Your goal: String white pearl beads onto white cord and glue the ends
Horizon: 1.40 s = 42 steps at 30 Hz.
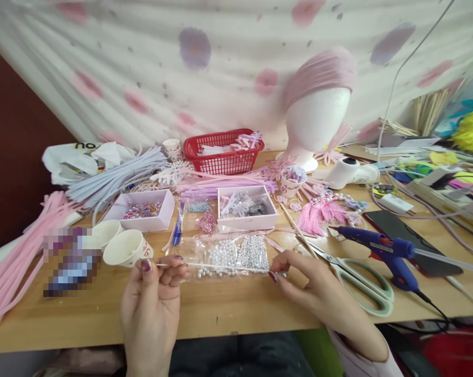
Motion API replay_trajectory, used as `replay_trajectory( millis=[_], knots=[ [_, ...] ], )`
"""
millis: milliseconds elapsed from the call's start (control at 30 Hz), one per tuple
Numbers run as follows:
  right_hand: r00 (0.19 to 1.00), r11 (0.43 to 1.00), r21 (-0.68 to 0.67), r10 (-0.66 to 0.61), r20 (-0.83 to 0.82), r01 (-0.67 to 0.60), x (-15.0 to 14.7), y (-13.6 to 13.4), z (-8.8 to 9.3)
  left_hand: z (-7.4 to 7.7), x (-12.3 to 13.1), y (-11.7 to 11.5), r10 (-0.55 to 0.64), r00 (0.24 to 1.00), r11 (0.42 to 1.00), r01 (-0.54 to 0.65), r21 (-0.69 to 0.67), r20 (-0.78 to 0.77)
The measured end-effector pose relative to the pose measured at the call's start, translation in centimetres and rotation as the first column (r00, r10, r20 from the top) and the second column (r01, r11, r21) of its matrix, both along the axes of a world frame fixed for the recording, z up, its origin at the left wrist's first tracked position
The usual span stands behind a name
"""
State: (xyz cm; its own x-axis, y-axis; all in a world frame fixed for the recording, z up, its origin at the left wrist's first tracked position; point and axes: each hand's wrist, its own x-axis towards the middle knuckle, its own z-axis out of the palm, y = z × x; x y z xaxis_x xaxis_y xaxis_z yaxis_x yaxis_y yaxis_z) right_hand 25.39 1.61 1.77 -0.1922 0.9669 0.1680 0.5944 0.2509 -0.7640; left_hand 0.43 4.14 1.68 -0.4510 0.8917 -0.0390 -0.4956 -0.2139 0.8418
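My left hand point(154, 298) is closed in a pinch on one end of a thin wire strung with small pearl beads point(216, 268). My right hand point(305, 283) pinches the other end, so the strand is stretched level between them just above the wooden table point(220, 314). Right behind the strand lies a clear bag of white pearl beads point(236, 254).
Green-handled scissors point(358, 277) and a blue glue gun point(389, 254) lie to the right, beside a dark phone point(409, 233). White paper cups point(126, 248), two white trays point(142, 209) of beads, a red basket point(222, 152), pink pipe cleaners point(16, 256) and a foam head point(318, 120) crowd the table.
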Motion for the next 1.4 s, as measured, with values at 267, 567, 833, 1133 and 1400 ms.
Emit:
replay_trajectory(
  millis=[267, 567, 833, 1133, 1400],
  knots=[
    [1.0, 1.0, 0.01, -0.002, -0.007, 0.002, -0.1, -0.3, 0.3, -0.8, -0.4, -0.3, 0.021, 0.999, 0.999, -0.023, -0.029, -0.041],
    [0.941, 0.98, 0.062, -0.2, 0.272, 0.19, 2.0, 0.3, -1.5, -3.1, -0.2, -0.7, -0.102, 0.952, 0.994, 0.086, -0.067, -0.288],
    [0.913, 0.867, 0.286, -0.391, -0.115, 0.408, -0.7, -2.1, -0.7, -3.1, 0.8, -2.4, -0.117, 0.733, 0.975, 0.214, 0.063, -0.67],
    [0.852, 0.996, 0.053, 0.084, -0.517, -0.066, -8.0, -2.4, -1.3, -2.8, 1.8, -3.8, -0.212, 0.693, 0.939, 0.339, 0.052, -0.689],
    [0.834, 0.991, 0.097, 0.127, -0.537, -0.088, -7.1, -1.6, -1.6, -2.5, 2.6, -3.8, -0.215, 0.736, 0.935, 0.346, 0.083, -0.642]
  ],
)
